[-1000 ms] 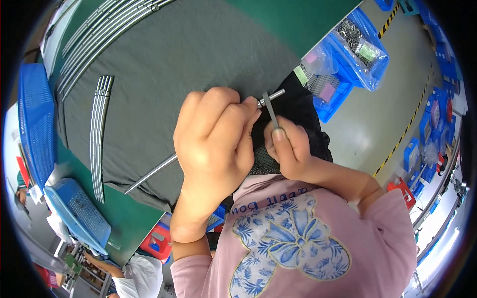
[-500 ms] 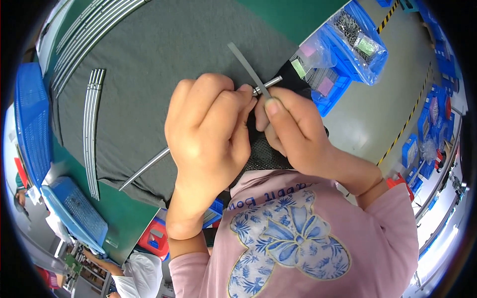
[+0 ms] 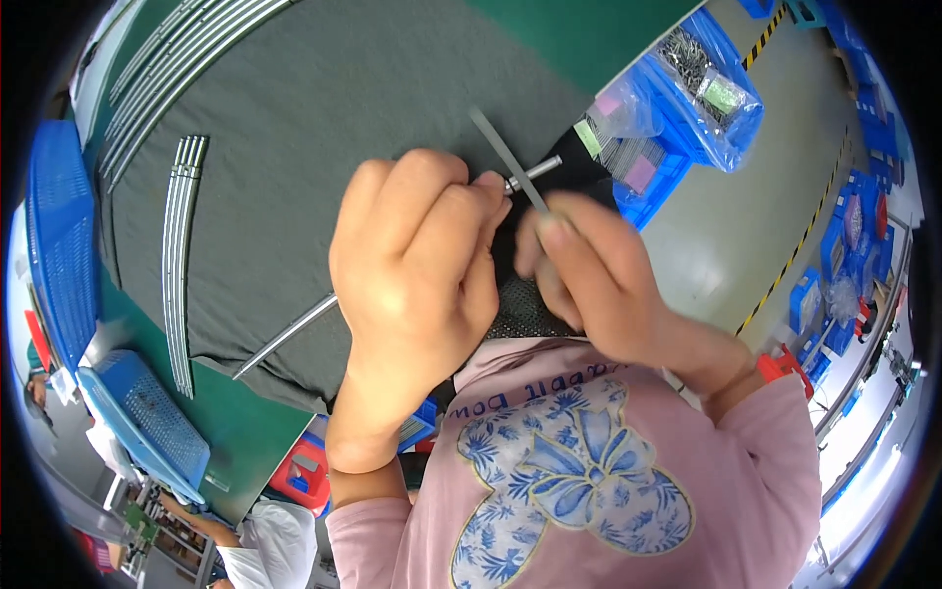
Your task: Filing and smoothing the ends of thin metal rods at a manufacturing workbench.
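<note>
My left hand (image 3: 417,250) is closed around a thin silver metal rod (image 3: 299,329). The rod slants from lower left to upper right under my fingers, and its stepped tip (image 3: 545,169) sticks out beyond them. In my right hand (image 3: 599,270), slightly blurred, a narrow flat grey file (image 3: 502,147) is pinched between thumb and fingers. The file crosses the rod near its tip and seems to touch it. Dark grey cloth (image 3: 324,108) lies beneath, with a small bundle of similar rods (image 3: 181,265) on it to the left.
More long rods (image 3: 186,64) lie at the far left. Blue bins (image 3: 677,162) with small metal parts and bagged pieces stand at the right. Blue baskets (image 3: 152,422) line the left table edge, near a red container (image 3: 302,476). A person in white (image 3: 270,545) is at lower left.
My right hand has drawn the file down and to the right, toward me, across the rod. My left hand and the rod have barely shifted.
</note>
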`<act>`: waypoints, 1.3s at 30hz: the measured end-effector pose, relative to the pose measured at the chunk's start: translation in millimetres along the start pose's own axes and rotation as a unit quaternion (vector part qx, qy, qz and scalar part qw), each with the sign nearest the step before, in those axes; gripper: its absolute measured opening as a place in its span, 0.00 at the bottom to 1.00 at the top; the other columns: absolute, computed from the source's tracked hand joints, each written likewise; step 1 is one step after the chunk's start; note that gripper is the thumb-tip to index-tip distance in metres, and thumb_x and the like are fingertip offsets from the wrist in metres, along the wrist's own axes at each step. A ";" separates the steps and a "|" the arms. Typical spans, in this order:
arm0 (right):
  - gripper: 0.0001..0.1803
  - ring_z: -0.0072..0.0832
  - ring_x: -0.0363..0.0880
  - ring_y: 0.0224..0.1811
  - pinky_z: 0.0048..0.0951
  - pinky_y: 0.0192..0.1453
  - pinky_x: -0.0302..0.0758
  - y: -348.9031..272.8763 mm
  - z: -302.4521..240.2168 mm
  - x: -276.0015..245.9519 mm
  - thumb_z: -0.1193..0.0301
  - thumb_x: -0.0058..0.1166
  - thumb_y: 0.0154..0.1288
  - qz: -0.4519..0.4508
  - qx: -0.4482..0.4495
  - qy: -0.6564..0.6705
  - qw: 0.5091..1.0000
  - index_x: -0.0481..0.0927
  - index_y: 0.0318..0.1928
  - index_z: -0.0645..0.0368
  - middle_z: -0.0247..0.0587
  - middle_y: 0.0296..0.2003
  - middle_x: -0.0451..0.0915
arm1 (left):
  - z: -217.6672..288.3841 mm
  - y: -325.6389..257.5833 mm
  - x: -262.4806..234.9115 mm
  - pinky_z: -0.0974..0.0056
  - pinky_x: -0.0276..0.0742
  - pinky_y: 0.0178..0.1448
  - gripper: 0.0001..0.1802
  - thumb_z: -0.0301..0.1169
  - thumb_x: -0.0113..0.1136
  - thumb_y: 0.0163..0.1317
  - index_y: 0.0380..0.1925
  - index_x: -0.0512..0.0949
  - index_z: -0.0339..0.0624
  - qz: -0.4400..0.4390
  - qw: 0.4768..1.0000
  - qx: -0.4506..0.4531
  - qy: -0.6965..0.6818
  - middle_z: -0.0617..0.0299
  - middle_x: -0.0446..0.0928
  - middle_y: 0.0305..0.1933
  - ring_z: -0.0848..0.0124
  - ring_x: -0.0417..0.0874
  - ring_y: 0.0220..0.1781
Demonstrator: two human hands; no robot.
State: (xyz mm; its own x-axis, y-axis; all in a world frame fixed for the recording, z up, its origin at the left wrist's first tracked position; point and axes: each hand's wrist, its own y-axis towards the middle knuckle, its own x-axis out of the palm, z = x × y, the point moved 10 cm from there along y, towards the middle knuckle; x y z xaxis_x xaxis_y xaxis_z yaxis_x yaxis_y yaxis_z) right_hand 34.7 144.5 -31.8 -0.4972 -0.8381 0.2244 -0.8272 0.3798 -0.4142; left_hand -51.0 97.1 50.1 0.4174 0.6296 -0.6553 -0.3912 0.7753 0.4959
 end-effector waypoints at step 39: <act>0.07 0.33 0.73 0.17 0.28 0.23 0.68 -2.4 9.8 -4.0 0.76 0.39 0.65 0.039 -0.135 -0.134 0.981 0.68 0.31 0.65 0.43 0.19 0.72 | -2.5 2.4 -0.6 0.64 0.63 0.25 0.07 0.19 0.60 0.38 0.21 0.75 0.38 -0.001 1.000 -0.001 -0.001 0.60 0.69 0.24 0.63 0.66 0.22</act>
State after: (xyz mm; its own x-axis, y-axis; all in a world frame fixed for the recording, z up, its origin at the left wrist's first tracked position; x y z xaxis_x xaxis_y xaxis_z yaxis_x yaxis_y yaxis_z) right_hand 41.2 143.1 -40.3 -0.5043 -0.8619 -0.0532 -0.8471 0.5057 -0.1631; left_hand -54.2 98.5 50.3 0.4189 0.6287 -0.6552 -0.3924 0.7760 0.4937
